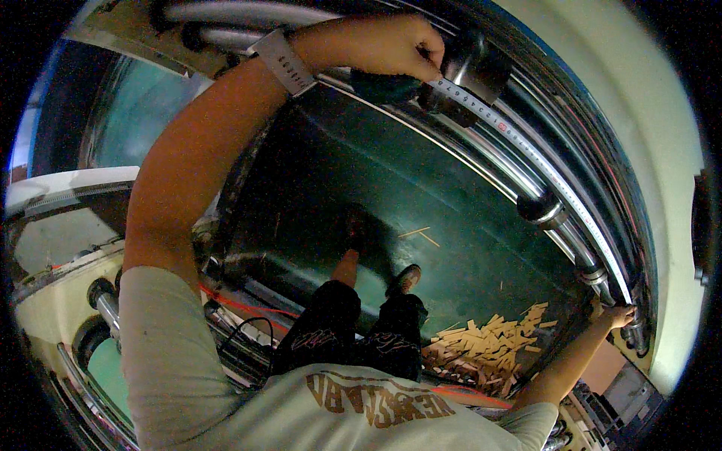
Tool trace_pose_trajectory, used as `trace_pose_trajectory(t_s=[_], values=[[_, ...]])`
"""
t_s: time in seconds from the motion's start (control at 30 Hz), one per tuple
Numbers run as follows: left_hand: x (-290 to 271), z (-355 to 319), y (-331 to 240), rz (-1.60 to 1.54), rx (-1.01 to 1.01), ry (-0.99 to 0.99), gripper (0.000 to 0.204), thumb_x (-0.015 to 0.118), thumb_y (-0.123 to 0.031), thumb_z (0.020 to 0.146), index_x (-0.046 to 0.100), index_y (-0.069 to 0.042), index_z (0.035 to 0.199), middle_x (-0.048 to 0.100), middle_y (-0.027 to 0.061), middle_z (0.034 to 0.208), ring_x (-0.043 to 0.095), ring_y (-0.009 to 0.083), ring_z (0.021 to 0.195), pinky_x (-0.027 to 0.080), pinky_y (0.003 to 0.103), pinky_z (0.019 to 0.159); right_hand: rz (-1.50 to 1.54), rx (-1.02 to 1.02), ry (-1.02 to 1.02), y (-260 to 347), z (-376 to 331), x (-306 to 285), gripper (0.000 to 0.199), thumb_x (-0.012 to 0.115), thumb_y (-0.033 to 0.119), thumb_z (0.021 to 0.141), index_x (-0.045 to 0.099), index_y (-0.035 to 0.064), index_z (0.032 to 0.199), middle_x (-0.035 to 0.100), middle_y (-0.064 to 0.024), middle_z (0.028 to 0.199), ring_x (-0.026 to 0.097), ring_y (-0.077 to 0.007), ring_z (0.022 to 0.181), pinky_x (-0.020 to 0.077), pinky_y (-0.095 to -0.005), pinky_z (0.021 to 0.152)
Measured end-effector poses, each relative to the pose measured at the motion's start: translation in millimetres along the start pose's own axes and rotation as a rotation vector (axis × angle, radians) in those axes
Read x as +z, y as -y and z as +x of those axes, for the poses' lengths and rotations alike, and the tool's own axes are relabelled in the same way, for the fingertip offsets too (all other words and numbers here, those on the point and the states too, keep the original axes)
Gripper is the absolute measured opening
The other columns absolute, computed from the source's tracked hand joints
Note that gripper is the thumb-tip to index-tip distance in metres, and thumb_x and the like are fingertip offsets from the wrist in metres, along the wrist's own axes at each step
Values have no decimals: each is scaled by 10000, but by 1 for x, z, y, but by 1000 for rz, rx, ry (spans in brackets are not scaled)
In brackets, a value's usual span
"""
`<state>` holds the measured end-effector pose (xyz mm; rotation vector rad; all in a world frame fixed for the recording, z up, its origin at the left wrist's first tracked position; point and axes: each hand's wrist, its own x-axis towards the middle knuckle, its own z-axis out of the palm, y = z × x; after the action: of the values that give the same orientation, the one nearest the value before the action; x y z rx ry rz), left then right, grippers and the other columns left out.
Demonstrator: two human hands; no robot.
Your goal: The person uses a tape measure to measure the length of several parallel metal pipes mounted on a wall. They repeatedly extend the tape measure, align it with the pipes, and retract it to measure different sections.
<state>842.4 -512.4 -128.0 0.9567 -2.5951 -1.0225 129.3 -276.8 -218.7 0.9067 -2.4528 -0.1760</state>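
Note:
A white tape measure (556, 174) is stretched in a curve along the metal rollers at the upper right. My left hand (410, 49) is closed at the far end, thumb and fingers pinching the tape, with a pale band (282, 64) round that wrist. Down at the right, my right hand (621, 316) is closed at the tape's other end, close to the end of the bars. Its fingers show only small, and any tape case there cannot be made out. Beneath the tape runs a shiny metal shaft (519, 171) with a dark collar (541, 210).
Machine frames with rollers surround me. Wood strips (489, 342) lie heaped on the green floor (323, 173) at the lower right, and thin sticks (423, 234) lie nearer the middle. Red cables (252, 304) run behind my legs. A pale curved machine cover (662, 135) borders the right.

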Motion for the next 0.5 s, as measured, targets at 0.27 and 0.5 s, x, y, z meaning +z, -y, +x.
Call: trace_pose_trajectory(t_s=[0.27,0.5], values=[[-4,0,5,-44,30,11,216,591,-243,748,574,-27,740,548,16,639,494,112,637,406,268,603,-937,-93,263,-4,-15,-49,954,519,720,553,322,141,1285,260,-110,1345,221,-277,1242,216,-385,1005],[-5,7,9,-24,75,7,209,593,-241,738,575,-33,714,530,21,607,488,117,620,401,275,587,-787,-52,184,-23,-8,-32,955,511,726,553,325,139,1283,256,-110,1347,206,-275,1249,202,-383,1007]])
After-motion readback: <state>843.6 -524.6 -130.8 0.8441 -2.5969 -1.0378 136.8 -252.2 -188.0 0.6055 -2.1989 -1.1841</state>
